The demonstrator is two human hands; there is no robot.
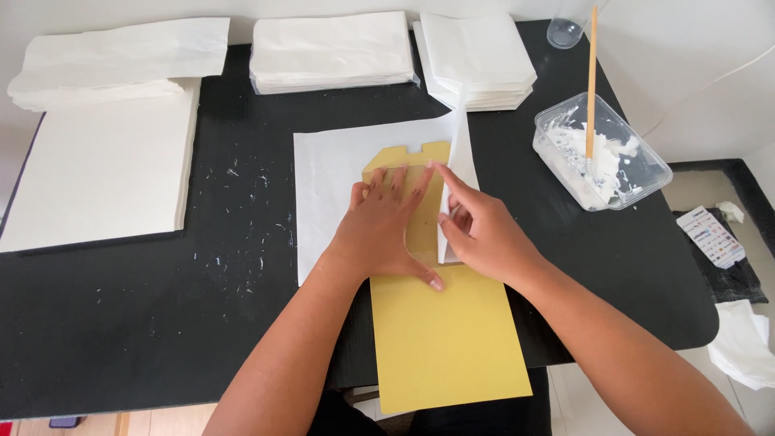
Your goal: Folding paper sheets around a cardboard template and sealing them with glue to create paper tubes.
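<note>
At the far left of the black bench lies a tall stack of large white sheets, with a looser pile of folded white paper resting across its far edge. To the right of that, along the far edge, sits a neat bundle of white paper bags, and just beside it another stack of white bags. Small white specks are scattered over the dark surface between the big stack and the middle of the bench.

In the middle lies a single white sheet, flat on the bench. On top of it rests a yellow card template, long and narrow, with a notched far end; its near end sticks out past the near edge of the bench. The left hand lies open and flat on the template, fingers spread and pointing away, thumb stretched toward the right, pressing the card down. Just to its right, the right hand pinches the right edge of the white sheet, which is folded up and over the template's right side; the forefinger points along the raised flap toward the far side, and the other fingers curl under the paper.

Farther right stands a clear plastic tub smeared with white paste, a wooden stick standing in it. Beyond it, at the far edge, is a small clear cup. Off the bench to the right, a small printed card lies on a dark ledge, with crumpled white paper nearer.
</note>
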